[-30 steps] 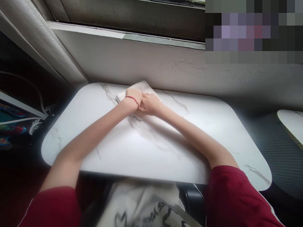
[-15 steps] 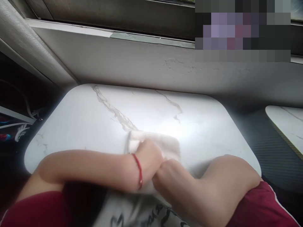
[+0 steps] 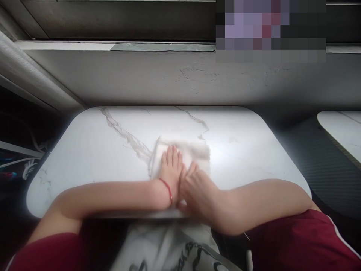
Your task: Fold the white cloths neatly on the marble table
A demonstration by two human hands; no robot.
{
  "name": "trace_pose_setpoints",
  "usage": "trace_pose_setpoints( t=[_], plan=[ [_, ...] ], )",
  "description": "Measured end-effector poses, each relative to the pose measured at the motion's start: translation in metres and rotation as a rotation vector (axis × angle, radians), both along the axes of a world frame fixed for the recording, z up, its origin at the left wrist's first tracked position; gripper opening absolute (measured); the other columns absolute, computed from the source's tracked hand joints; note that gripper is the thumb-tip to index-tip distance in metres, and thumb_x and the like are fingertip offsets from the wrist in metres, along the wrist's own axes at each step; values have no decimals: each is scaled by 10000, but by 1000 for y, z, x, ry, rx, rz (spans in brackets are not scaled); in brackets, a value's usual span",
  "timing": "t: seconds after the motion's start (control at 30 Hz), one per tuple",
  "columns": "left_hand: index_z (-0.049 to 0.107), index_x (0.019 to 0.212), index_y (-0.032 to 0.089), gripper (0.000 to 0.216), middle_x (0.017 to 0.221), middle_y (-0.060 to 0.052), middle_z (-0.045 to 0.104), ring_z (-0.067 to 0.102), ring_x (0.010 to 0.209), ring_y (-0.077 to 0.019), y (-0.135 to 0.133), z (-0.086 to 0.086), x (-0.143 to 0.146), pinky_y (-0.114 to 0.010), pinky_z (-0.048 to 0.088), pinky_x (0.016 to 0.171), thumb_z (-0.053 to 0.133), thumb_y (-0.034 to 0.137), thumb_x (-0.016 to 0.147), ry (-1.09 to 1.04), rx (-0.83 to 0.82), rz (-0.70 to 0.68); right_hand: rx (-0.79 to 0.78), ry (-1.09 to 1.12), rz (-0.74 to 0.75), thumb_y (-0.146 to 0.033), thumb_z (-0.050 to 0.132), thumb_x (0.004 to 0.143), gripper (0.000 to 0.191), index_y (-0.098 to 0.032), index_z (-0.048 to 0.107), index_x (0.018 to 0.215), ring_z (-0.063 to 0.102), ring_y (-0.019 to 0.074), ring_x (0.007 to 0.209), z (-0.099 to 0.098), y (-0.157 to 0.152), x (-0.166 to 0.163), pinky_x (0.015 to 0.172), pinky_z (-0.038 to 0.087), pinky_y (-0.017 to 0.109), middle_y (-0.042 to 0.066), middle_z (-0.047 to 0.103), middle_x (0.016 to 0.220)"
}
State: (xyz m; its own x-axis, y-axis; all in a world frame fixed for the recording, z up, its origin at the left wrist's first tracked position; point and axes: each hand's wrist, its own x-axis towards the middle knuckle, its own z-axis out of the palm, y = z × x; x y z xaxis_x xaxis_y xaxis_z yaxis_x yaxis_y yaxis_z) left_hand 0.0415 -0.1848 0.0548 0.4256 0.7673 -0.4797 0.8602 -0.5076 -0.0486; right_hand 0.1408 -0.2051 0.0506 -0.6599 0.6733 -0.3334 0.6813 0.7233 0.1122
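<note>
Head view: a person's left hand [image 3: 169, 171] lies flat, fingers straight and together, on a folded white cloth [image 3: 183, 154] near the front of a marble-look table [image 3: 248, 150]. The right hand [image 3: 197, 188] presses beside it, fingers spread. Pressed unevenly, the cloth could bunch beyond the fingertips. Its near edge is hidden under both palms; the picture is blurred.

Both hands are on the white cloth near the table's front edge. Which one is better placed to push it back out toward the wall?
Probably the left. The left hand lies flat on the white cloth, fingers pointing at the wall; the right hand only touches its near edge beside it, on the marble table.
</note>
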Motion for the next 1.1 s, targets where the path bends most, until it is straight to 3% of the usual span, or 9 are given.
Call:
trace_pose_setpoints(
  t=[0.1, 0.2, 0.3, 0.43, 0.53, 0.6, 0.7, 0.9, 1.1],
  plan=[
    [281, 1607, 140, 865, 1703, -160, 88, -30, 1538, -466, 32, -3, 7, -641, 56, 1264, 614, 312, 828, 35, 21, 75, -2, -24, -146, -716, 712, 738, 1091, 104, 512, 1428, 493, 565, 1331, 0, 31, -1, 977, 496, 672, 419, 458, 1441],
    [242, 1613, 93, 958, 1706, -165, 20, -84, 1536, -466, 70, -14, 13, -644, -13, 1256, 645, 326, 775, -1, 48, 142, -117, 24, -326, -822, 697, 661, 1354, 115, 284, 1548, 236, 555, 1484, 5, 69, 2, 1135, 375, 659, 411, 242, 1569],
    [153, 1627, 84, 1094, 1709, -167, -32, -125, 1532, -472, 108, -23, 22, -648, -47, 1247, 690, 327, 706, -14, 70, 171, -256, 68, -458, -771, 725, 687, 1377, 32, 101, 1614, 5, 484, 1538, 12, 107, 9, 1236, 251, 606, 315, 41, 1651],
    [52, 1628, 60, 1170, 1706, -176, -85, -158, 1534, -457, 152, -28, 38, -628, -54, 1251, 681, 267, 663, -29, 103, 209, -268, 84, -516, -784, 633, 772, 1348, 9, -64, 1609, -117, 438, 1538, 8, 152, 27, 1264, 138, 576, 291, -127, 1643],
    [-35, 1606, -8, 1130, 1693, -207, -123, -159, 1548, -421, 177, -31, 44, -601, -53, 1257, 607, 339, 743, -63, 128, 229, -236, 147, -502, -856, 615, 713, 1443, 24, -111, 1596, -162, 424, 1534, -7, 180, 41, 1275, 62, 562, 295, -170, 1637],
    [-53, 1610, 11, 1094, 1704, -179, -96, -139, 1558, -407, 189, -34, 45, -607, -50, 1255, 555, 383, 780, -101, 148, 218, -182, 207, -475, -900, 633, 635, 1539, 34, -128, 1592, -213, 409, 1528, -18, 194, 48, 1281, -5, 548, 267, -194, 1645],
    [-42, 1624, 61, 1112, 1720, -127, -54, -120, 1558, -429, 201, -40, 43, -636, -49, 1246, 564, 406, 757, -153, 162, 216, -132, 287, -441, -950, 607, 574, 1602, 41, -135, 1591, -251, 389, 1525, -30, 207, 53, 1281, -67, 529, 234, -209, 1656],
    [-41, 1612, 13, 1154, 1717, -138, -76, -126, 1561, -413, 203, -38, 44, -586, -56, 1263, 594, 363, 715, -134, 149, 246, -116, 306, -402, -977, 460, 647, 1524, 70, -135, 1580, -224, 388, 1540, -33, 211, 58, 1277, -51, 558, 263, -191, 1658],
    [-24, 1589, -65, 1129, 1691, -214, -91, -118, 1558, -411, 172, -27, 48, -568, -36, 1267, 576, 407, 757, -80, 125, 190, -46, 290, -364, -996, 378, 684, 1445, 34, -34, 1611, -63, 435, 1564, -43, 189, 70, 1262, 97, 602, 276, -44, 1678]
  ],
)
